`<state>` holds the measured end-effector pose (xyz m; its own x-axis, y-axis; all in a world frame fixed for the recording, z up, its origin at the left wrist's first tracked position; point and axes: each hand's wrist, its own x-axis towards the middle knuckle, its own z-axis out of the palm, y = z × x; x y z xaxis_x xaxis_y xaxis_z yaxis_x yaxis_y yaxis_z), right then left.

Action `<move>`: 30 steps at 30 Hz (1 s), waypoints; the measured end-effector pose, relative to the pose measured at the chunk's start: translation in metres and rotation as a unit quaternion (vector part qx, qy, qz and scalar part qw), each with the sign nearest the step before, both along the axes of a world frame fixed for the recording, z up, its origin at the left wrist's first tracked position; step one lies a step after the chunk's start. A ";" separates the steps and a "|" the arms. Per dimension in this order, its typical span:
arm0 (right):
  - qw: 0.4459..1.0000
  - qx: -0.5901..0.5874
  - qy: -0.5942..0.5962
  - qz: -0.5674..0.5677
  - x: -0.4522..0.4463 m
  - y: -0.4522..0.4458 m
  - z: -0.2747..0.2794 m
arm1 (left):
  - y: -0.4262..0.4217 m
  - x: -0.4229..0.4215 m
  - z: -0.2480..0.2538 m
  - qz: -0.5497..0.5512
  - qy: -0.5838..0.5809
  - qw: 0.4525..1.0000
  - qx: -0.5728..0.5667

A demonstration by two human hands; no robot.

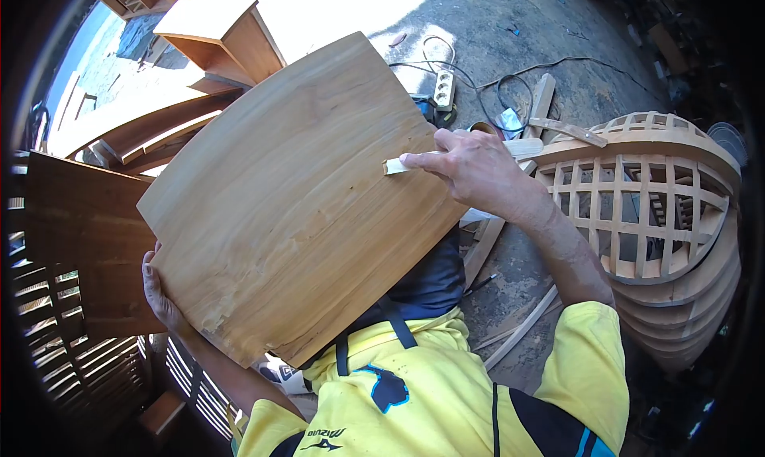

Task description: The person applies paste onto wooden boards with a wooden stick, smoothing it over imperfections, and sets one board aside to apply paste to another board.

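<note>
A wide wooden panel (295, 194) with a curved far edge lies tilted across my lap. My left hand (159, 290) grips its lower left edge, with part of the fingers hidden beneath the wood. Over the panel's right side, my right hand (478, 170) is closed round a flat, light-coloured strip (523, 148), the index finger stretched along it. The strip's squared tip (392, 167) is on or just above the panel's face. Small marks and patches show on the wood near the tip and toward the lower left corner.
Curved wooden lattice frames (637, 202) are stacked at the right. A power strip (445, 90) with cables lies on the floor ahead. Wooden box-like pieces (227, 43) stand at the upper left, and a dark board (88, 242) is at the left. Loose wood strips (522, 327) lie near my right side.
</note>
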<state>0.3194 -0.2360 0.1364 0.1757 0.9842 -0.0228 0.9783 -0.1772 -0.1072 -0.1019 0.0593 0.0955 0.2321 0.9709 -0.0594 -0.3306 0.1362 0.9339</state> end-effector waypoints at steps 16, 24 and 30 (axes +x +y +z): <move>0.992 0.030 0.079 -0.097 0.034 -0.025 0.013 | 0.000 -0.002 0.001 -0.033 -0.001 0.999 0.021; 0.991 -0.034 0.014 -0.127 0.053 -0.025 0.016 | 0.006 -0.004 -0.003 -0.051 -0.001 0.997 0.058; 0.961 0.169 0.188 -0.110 0.022 -0.022 0.008 | 0.001 0.002 0.003 -0.050 -0.043 0.998 0.023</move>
